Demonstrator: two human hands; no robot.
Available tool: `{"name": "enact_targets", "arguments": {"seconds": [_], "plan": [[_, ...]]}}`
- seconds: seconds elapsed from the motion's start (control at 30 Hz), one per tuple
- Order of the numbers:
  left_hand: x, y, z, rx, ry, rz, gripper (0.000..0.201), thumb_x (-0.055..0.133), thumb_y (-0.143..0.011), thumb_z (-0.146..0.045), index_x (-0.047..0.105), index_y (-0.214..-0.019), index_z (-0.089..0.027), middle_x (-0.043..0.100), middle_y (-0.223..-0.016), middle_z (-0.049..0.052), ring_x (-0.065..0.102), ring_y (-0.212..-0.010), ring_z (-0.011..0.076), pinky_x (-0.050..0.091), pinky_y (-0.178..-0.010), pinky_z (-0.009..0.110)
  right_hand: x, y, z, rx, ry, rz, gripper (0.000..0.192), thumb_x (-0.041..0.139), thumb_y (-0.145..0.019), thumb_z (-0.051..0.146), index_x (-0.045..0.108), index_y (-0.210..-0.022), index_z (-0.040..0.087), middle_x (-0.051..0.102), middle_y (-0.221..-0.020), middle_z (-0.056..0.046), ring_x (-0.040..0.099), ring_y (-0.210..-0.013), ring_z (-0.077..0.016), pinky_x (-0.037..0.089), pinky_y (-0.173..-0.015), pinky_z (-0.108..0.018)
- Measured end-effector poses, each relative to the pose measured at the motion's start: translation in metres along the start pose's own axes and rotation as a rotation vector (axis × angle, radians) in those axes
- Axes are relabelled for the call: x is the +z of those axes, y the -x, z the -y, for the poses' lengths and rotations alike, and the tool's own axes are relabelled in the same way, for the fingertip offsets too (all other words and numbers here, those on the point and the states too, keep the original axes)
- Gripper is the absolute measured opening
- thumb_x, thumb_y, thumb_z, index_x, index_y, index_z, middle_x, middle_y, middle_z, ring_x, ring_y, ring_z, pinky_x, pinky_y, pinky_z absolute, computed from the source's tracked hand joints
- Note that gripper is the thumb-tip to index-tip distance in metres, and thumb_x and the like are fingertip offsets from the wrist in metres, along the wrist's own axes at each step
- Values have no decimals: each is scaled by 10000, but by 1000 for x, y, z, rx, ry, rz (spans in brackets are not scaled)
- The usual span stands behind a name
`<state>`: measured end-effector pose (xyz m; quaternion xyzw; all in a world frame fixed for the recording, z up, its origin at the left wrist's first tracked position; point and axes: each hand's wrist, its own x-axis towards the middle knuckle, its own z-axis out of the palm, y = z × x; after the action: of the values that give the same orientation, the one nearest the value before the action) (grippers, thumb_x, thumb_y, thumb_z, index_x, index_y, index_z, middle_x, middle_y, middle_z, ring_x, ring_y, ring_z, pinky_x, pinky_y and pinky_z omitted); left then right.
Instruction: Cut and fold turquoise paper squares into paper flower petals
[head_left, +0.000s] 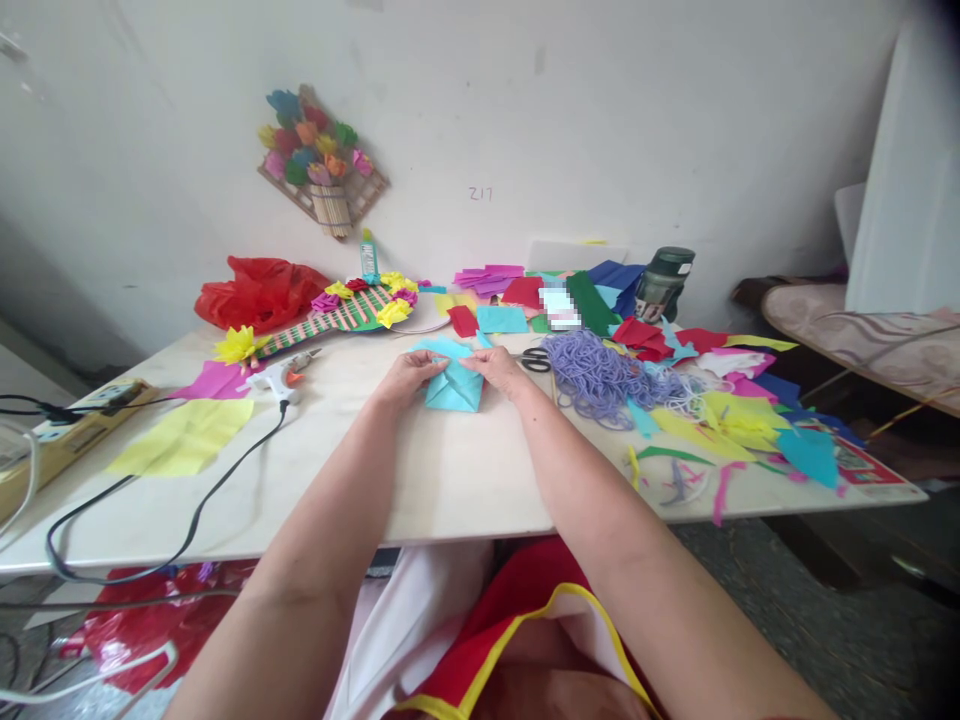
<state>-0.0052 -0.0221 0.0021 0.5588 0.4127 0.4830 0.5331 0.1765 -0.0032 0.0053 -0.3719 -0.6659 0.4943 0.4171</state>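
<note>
Hands, left (406, 376) and right (496, 368), pinching blue paper (452, 385) on cluttered white table (450, 480) against wall (600, 120).

arms: bare, sleeveless | garment: red, yellow trim | lap cloth: pale pink

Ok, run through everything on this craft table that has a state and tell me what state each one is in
Light blue paper: partly folded, pinched by both hands.
Left hand: closed on the paper's left edge.
Right hand: closed on its right edge.
Glue gun: lying on its side, cord attached.
Scissors: lying flat; open or closed, unclear.
Dark green jar: upright, lid on.
Glue bottle: upright, capped.
</note>
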Motion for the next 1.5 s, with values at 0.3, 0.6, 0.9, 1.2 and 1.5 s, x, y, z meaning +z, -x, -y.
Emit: {"name": "enact_targets", "arguments": {"seconds": [0.3,0.6,0.9,1.2,1.5], "plan": [[0,0,-1,-5,-5,5,335,766,-535,-350,630,-756,-138,499,-521,-50,380,-415,26,269,-397,178,2,-2,-1,59,-77,-48,226,720,-592,346,617,-592,145,529,-480,39,493,-507,-99,443,-549,-236],[-1,-1,2,-31,-10,-1,338,768,-533,-331,615,-757,-131,522,-539,-38,439,-444,47,313,-431,188,2,-4,-3,18,-25,-75,150,690,-608,291,640,-611,149,546,-487,37,509,-530,-122,452,-569,-270],[-3,-4,6,-30,8,-7,315,762,-515,-344,567,-656,-140,496,-512,-45,406,-428,46,288,-418,196,4,-6,-5,-70,63,-99,127,631,-636,255,644,-621,129,563,-530,31,504,-544,-119,433,-585,-263],[-1,-3,5,-15,2,-3,319,747,-543,-376,550,-645,-146,462,-483,-55,373,-408,43,251,-410,199,6,-5,0,-90,184,-139,155,631,-635,282,639,-602,131,548,-518,37,491,-545,-111,448,-607,-273],[-3,-6,5,85,-153,-122,347,693,-599,-447,518,-631,-148,381,-441,-74,285,-386,31,175,-398,196,3,-1,0,-3,56,-87,390,557,-701,529,593,-629,147,494,-472,27,480,-465,-111,450,-511,-278]]}}
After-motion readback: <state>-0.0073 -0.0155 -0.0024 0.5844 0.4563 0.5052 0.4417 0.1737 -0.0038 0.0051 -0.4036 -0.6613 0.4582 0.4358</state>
